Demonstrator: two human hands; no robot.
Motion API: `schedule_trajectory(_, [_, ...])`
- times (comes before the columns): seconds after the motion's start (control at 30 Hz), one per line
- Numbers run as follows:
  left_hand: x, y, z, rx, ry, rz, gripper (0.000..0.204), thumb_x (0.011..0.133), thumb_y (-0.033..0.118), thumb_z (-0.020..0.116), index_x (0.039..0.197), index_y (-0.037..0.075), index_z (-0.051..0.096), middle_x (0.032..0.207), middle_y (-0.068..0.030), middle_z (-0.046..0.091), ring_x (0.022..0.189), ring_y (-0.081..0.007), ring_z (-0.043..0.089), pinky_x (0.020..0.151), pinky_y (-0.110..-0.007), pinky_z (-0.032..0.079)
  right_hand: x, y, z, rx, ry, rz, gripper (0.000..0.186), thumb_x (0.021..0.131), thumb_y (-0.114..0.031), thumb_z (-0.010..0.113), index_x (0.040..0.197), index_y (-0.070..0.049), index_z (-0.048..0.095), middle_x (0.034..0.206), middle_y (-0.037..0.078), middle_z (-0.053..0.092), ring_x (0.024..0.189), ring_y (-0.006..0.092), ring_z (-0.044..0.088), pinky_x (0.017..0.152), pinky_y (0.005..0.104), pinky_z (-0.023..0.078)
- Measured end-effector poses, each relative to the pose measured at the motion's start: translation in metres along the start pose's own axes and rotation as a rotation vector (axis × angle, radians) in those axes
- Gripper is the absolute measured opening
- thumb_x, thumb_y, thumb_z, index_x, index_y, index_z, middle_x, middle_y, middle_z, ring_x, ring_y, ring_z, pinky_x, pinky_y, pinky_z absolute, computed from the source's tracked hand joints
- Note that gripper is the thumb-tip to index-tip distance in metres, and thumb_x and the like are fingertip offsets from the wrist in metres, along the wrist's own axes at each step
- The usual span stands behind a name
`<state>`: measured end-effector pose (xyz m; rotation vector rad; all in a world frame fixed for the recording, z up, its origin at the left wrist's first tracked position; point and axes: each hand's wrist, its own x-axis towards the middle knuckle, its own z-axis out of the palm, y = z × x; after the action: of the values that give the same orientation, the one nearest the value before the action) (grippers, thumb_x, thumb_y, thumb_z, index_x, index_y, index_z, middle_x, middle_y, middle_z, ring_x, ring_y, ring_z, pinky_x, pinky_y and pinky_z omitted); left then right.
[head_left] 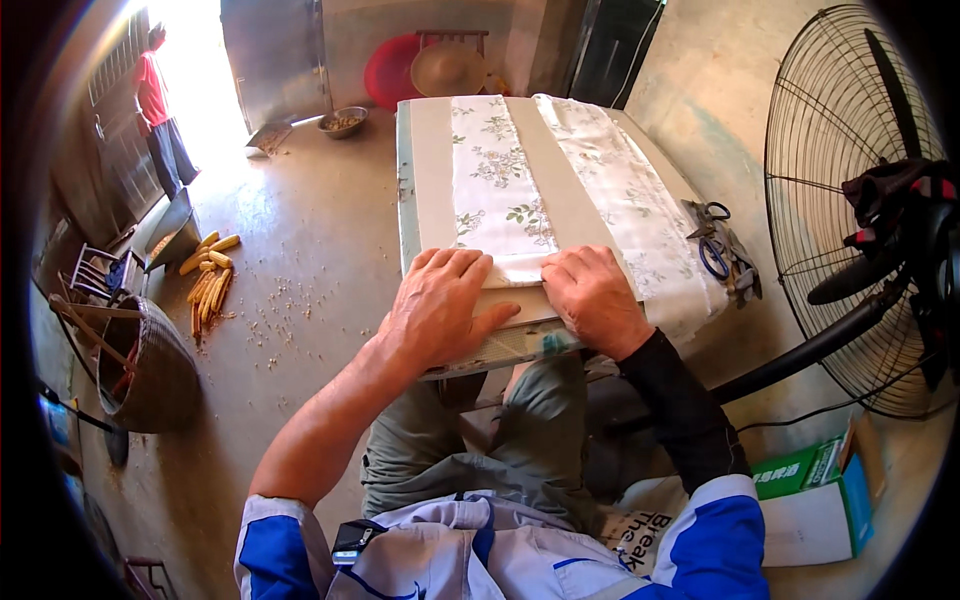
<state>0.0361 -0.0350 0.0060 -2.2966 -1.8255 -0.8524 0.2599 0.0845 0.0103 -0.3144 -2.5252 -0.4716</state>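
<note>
A board-topped table (428, 160) stands before me with two white, leaf-printed fabric strips on it. The middle strip (492, 170) is folded over at its near end. My left hand (440, 310) lies on that fold, fingers apart and thumb out to the right. My right hand (595, 300) has its fingers curled on the fold's right part, pinching the cloth. The second strip (625, 200) runs along the right side, with scissors and shears (715, 255) at that edge of the table.
A standing fan (870, 200) is close on the right, above a cardboard box (810, 500). At left are corncobs (210, 285), scattered kernels and a woven basket (140, 370). A person in red (155, 100) stands by the doorway. A bowl (342, 122) sits behind, on the floor.
</note>
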Motion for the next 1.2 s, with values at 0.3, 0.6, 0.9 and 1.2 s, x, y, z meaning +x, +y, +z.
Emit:
schedule_trajectory(0.3, [0.0, -0.009, 0.004, 0.017, 0.109, 0.058, 0.025, 0.092, 0.015, 0.069, 0.114, 0.005, 0.074, 0.116, -0.0138, 0.075, 0.111, -0.0315, 0.069, 0.105, -0.045, 0.047, -0.006, -0.012, -0.002, 0.143, 0.104, 0.093, 0.024, 0.082, -0.007, 0.073, 0.104, -0.005, 0.064, 0.105, 0.01, 0.069, 0.103, 0.0302, 0.065, 0.092, 0.0423, 0.047])
schedule_trajectory(0.6, [-0.017, 0.003, -0.004, 0.017, 0.11, 0.075, 0.022, 0.09, 0.011, 0.071, 0.11, 0.007, 0.075, 0.115, -0.0113, 0.076, 0.11, -0.0278, 0.07, 0.103, -0.044, 0.049, -0.02, -0.005, -0.009, 0.185, 0.052, 0.114, 0.037, 0.081, -0.005, 0.076, 0.116, -0.005, 0.067, 0.109, 0.01, 0.072, 0.109, 0.0294, 0.067, 0.098, 0.0443, 0.046])
schedule_trajectory(0.9, [-0.019, -0.01, -0.002, -0.128, 0.221, -0.012, 0.023, 0.089, 0.008, 0.072, 0.111, 0.005, 0.074, 0.105, -0.0135, 0.075, 0.104, -0.0325, 0.069, 0.095, -0.044, 0.053, -0.025, -0.007, -0.005, 0.336, 0.08, 0.298, 0.032, 0.085, -0.004, 0.073, 0.116, -0.006, 0.067, 0.105, 0.011, 0.072, 0.101, 0.0324, 0.067, 0.092, 0.0412, 0.05])
schedule_trajectory(1.2, [-0.016, -0.017, 0.003, -0.24, 0.272, -0.081, 0.029, 0.09, 0.012, 0.074, 0.118, 0.004, 0.072, 0.095, -0.0135, 0.074, 0.093, -0.0295, 0.069, 0.088, -0.041, 0.055, -0.021, -0.018, -0.004, 0.515, 0.156, 0.571, 0.038, 0.089, -0.007, 0.076, 0.125, -0.005, 0.065, 0.097, 0.014, 0.07, 0.091, 0.0332, 0.066, 0.082, 0.0419, 0.054])
